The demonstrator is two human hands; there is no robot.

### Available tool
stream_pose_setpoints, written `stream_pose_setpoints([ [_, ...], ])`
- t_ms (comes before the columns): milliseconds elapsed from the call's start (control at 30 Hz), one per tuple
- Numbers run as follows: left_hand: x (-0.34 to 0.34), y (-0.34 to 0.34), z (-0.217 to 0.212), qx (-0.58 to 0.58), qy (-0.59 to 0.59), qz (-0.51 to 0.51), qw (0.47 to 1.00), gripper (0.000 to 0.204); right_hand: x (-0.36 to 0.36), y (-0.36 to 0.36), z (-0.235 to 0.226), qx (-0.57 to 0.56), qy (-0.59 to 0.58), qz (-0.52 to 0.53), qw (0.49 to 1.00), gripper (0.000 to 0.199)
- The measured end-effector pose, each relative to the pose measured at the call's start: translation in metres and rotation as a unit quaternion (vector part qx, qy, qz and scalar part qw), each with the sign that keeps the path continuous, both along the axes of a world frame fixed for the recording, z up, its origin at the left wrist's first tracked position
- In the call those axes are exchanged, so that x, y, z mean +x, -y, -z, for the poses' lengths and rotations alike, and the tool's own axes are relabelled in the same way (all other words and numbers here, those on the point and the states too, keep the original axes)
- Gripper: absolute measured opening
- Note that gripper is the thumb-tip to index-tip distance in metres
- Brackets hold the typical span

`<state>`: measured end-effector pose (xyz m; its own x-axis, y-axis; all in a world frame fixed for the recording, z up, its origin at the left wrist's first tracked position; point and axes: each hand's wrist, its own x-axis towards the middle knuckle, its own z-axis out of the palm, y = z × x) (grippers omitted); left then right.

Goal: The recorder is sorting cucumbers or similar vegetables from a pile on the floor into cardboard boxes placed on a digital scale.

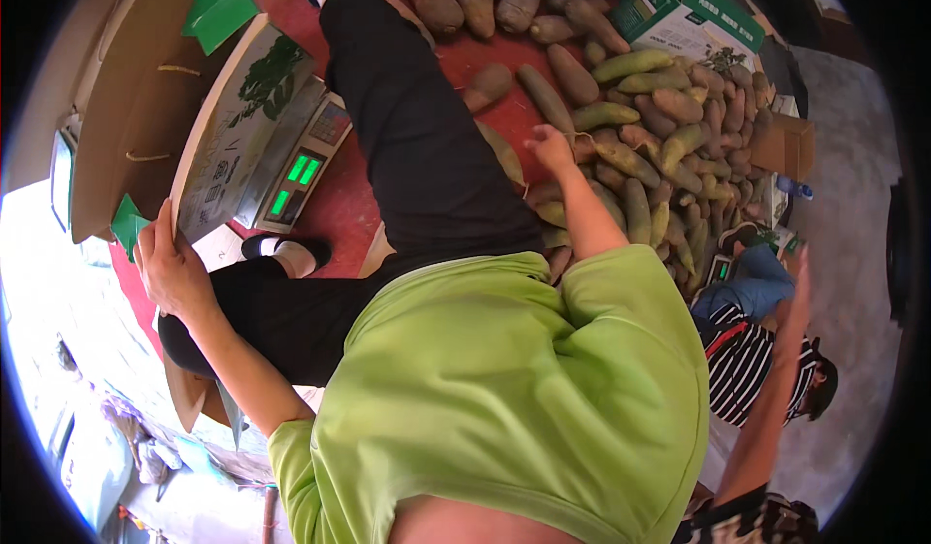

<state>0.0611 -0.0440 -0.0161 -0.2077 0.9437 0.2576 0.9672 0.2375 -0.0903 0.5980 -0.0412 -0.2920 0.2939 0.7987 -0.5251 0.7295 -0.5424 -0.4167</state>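
Observation:
My left hand is closed on the near edge of an open cardboard box with a leaf print, its fingers wrapped round the panel. The box stands on a weighing scale with lit green digits. To the right, my right hand hovers, empty and with fingers apart, beside the left side of a big heap of thick, elongated root vegetables, some reddish-brown, some green. Single ones, such as a brown root vegetable, lie on the red floor covering next to my leg.
A green and white carton stands behind the heap, and a brown carton at its right. Green flaps stick out of the open box. At right, a person in a striped shirt bends by another scale; another person's arm reaches up nearby.

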Motion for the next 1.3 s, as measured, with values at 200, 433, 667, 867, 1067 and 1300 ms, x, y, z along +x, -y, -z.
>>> stream_pose_setpoints([
  [200,-0.004,-0.002,0.007,-0.003,-0.016,0.003,1.0,0.041,-0.007,0.048,0.032,-0.123,-0.041,0.05,0.99,0.076],
  [433,-0.001,-0.004,0.005,0.013,-0.008,0.016,1.0,0.047,-0.024,0.069,0.068,-0.092,-0.142,0.107,0.98,0.108],
  [667,0.006,-0.004,0.003,0.019,-0.004,-0.009,1.0,0.045,-0.038,0.061,0.081,-0.102,-0.101,0.095,0.985,0.096],
  [867,0.006,-0.004,-0.001,0.026,0.001,-0.008,1.0,0.04,-0.018,0.058,0.098,-0.119,-0.129,0.005,0.984,0.091],
  [1067,0.008,-0.003,-0.003,0.045,-0.006,0.006,0.999,0.042,-0.023,0.038,0.033,-0.098,-0.143,0.033,0.984,0.056],
  [1300,0.005,-0.003,-0.005,0.05,0.014,0.03,0.998,0.034,0.008,0.007,-0.044,-0.142,-0.278,0.189,0.931,0.042],
])
